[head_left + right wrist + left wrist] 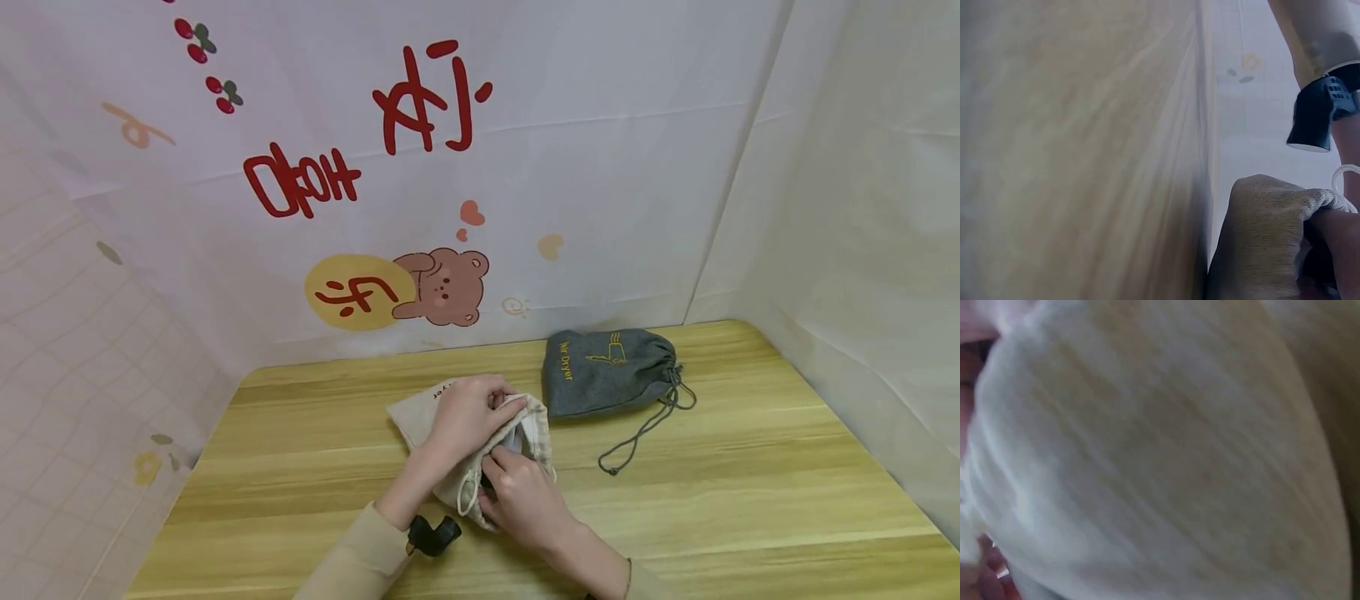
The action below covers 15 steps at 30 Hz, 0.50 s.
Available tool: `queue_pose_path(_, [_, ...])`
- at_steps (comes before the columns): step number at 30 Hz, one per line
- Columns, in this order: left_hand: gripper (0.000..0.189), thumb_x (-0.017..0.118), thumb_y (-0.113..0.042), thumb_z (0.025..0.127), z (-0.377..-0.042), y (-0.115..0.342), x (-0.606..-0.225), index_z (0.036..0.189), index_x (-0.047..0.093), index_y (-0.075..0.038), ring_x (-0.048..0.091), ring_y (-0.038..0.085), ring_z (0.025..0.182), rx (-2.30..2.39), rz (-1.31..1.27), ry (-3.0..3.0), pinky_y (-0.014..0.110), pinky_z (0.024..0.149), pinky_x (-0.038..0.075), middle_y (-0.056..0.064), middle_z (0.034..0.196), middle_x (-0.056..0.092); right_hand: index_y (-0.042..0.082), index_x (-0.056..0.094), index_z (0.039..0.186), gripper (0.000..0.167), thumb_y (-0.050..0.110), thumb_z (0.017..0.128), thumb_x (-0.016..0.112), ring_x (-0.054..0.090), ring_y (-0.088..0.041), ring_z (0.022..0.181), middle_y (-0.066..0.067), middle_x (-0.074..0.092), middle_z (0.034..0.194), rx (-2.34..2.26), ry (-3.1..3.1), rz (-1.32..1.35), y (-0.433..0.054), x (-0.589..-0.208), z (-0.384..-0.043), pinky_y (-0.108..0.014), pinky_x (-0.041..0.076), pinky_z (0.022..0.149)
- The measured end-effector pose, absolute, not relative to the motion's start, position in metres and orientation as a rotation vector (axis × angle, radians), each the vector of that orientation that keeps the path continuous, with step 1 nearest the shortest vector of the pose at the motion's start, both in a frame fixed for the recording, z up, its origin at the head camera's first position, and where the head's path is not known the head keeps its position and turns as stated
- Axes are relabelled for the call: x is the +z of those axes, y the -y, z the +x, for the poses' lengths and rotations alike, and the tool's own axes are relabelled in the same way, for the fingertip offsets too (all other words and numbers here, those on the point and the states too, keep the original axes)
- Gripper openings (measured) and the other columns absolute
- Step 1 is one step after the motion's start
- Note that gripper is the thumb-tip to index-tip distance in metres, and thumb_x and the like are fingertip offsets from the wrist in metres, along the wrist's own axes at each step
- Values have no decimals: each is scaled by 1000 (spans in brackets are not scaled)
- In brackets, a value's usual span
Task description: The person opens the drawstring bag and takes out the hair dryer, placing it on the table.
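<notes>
A cream cloth drawstring bag (pixel 420 410) lies on the table, its mouth spread toward the right. My left hand (pixel 468 412) grips the upper rim of the mouth, fingers bent over the cloth. At the lower side of the opening is my right hand (pixel 528 500), its fingers bent and their tips hidden inside. Something dark (pixel 487 483), of a kind I cannot make out, shows beside those fingers. In the left wrist view, blurred bag cloth (pixel 1166 456) fills most of the picture. The right wrist view has the bag's edge (pixel 1266 231) beside the right hand (pixel 1344 244).
A grey drawstring bag (pixel 607 375) with yellow "Air Dryer" lettering lies behind and to the right, its cord (pixel 637 435) trailing forward. The wood-grain table (pixel 720 500) meets a printed white cloth wall (pixel 615 183) at the back. A black wrist camera (pixel 433 536) sits on my left wrist.
</notes>
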State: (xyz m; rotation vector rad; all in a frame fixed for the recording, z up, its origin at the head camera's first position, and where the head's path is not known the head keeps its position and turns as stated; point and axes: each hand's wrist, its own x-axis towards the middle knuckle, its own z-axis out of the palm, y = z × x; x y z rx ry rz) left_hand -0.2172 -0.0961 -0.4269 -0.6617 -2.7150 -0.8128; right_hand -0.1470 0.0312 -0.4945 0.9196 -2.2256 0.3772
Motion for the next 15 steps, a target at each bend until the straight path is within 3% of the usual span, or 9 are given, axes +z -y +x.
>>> queue_pose_path(9, [18, 74, -35, 99, -226, 93, -430, 96, 82, -19, 46, 3, 53, -882, -490, 2747, 19, 50, 35, -6, 65, 63, 11, 66, 82, 38, 15, 57, 94, 54, -9, 67, 3, 55, 77, 393, 2193, 924, -36, -496, -145, -23, 50, 61])
queue_pose_path(15, [18, 74, -35, 99, -229, 102, -434, 100, 82, -19, 63, 9, 69, -831, -444, 2691, 25, 61, 50, -3, 89, 79, 5, 69, 93, 45, 14, 57, 94, 60, -12, 74, 1, 58, 82, 345, 2138, 935, -43, -488, -144, -26, 55, 68])
